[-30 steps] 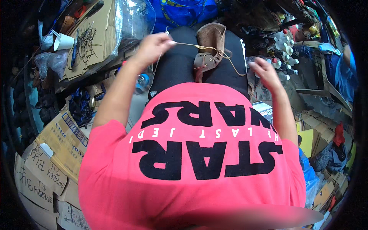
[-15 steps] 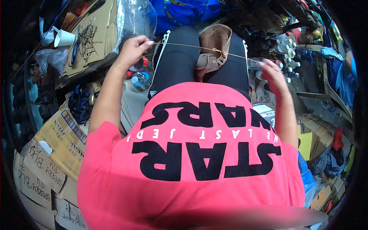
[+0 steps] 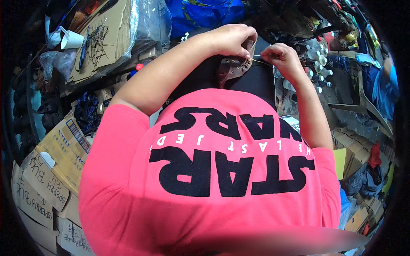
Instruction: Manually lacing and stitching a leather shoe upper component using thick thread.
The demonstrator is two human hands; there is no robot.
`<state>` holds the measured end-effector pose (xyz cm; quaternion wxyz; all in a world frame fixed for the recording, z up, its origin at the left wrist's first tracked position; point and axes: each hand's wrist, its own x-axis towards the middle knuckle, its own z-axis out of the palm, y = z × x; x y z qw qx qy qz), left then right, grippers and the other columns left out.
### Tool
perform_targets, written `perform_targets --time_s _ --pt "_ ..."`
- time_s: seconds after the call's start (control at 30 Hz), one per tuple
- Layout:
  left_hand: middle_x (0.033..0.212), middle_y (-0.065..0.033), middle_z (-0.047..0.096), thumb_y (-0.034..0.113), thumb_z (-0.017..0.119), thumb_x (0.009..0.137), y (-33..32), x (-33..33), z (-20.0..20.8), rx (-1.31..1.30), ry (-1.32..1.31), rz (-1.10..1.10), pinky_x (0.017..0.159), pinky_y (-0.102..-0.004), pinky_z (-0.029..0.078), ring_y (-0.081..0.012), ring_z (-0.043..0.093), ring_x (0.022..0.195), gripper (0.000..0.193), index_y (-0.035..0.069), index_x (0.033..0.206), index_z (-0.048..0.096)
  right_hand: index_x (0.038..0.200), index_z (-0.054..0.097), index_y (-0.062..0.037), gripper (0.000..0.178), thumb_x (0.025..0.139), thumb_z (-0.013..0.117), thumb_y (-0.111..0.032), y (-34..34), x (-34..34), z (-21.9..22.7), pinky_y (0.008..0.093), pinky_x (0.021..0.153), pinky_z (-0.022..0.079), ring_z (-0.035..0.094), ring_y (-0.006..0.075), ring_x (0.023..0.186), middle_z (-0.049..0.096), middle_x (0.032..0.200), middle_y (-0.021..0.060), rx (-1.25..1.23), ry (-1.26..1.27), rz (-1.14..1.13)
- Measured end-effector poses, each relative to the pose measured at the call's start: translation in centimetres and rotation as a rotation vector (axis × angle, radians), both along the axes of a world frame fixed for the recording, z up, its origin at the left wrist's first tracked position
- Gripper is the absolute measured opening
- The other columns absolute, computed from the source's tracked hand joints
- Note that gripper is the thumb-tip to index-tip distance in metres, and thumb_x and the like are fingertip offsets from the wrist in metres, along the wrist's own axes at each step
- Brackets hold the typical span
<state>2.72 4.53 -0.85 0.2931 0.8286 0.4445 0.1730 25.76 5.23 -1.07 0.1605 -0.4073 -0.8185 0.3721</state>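
My left hand (image 3: pixel 230 39) is curled over the top of a brown leather shoe (image 3: pixel 234 68) that rests on my lap, fingers closed down on its upper edge. My right hand (image 3: pixel 279 57) sits just to the right of the left one, thumb and forefinger pinched together on a pale thread (image 3: pixel 260 62); whether a needle lies in the pinch is too small to tell. The thread runs the short gap from my right fingertips leftward to the shoe's stitched rim. Below both hands, toward me, lies my black trouser leg (image 3: pixel 256 81), against which the shoe rests. Beyond my right hand, further right, stands a cluster of small white bottles (image 3: pixel 318 70). Well to the left of my left hand lies flat cardboard (image 3: pixel 106 38) with a white paper cup (image 3: pixel 70 40) at its far edge. Ahead of my left hand hangs a blue plastic bag (image 3: pixel 200 13). My pink shirt (image 3: pixel 205 192) fills the foreground nearest me.
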Motion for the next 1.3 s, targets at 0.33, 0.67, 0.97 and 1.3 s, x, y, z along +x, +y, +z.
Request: perform_targets --time_s 0.33,0.67,0.97,1.3 --pt "0.082 -0.0077 0.067 0.021 0.074 0.074 1.4 0.2 -0.9 -0.401 0.005 -0.107 0.074 -0.0305 0.048 -0.0171 0.063 0.079 0.026 0.003 0.091 0.066 0.087 0.069 -0.0059 0.012 0.075 0.069 -0.001 -0.7 -1.0 -1.5 0.0254 0.067 0.047 0.058 0.0129 0.075 0.058 0.081 0.0030 -0.046 0.047 0.063" --pt "0.100 -0.0083 0.067 0.010 0.064 0.082 1.2 -0.6 -1.1 -0.597 -0.029 -0.228 0.083 -0.0277 0.045 -0.0140 0.060 0.090 0.031 0.004 0.113 0.064 0.093 0.070 -0.0140 0.020 0.075 0.067 -0.006 -4.1 -1.2 -0.9 0.0340 0.065 0.049 0.060 0.0269 0.073 0.057 0.079 0.0085 0.162 0.018 -0.007" --pt "0.102 -0.0119 0.066 0.001 0.066 0.070 2.0 0.1 -1.0 -0.426 0.126 -0.272 0.082 -0.0318 0.047 -0.0177 0.061 0.093 0.046 0.007 0.115 0.062 0.086 0.067 -0.0061 0.017 0.079 0.051 -0.008 -2.6 -4.9 3.0 0.0412 0.073 0.048 0.062 0.0318 0.084 0.061 0.088 0.0158 0.448 -0.526 0.366" --pt "0.102 -0.0133 0.059 0.019 0.073 0.071 -4.0 -2.5 -1.9 0.087 -0.025 0.210 0.087 -0.0402 0.047 -0.0327 0.057 0.102 0.047 0.011 0.114 0.057 0.101 0.067 -0.0084 0.019 0.082 0.067 -0.013 -1.0 -0.7 -0.9 0.0245 0.071 0.044 0.051 0.0097 0.076 0.054 0.079 0.0023 -0.655 0.216 -0.243"
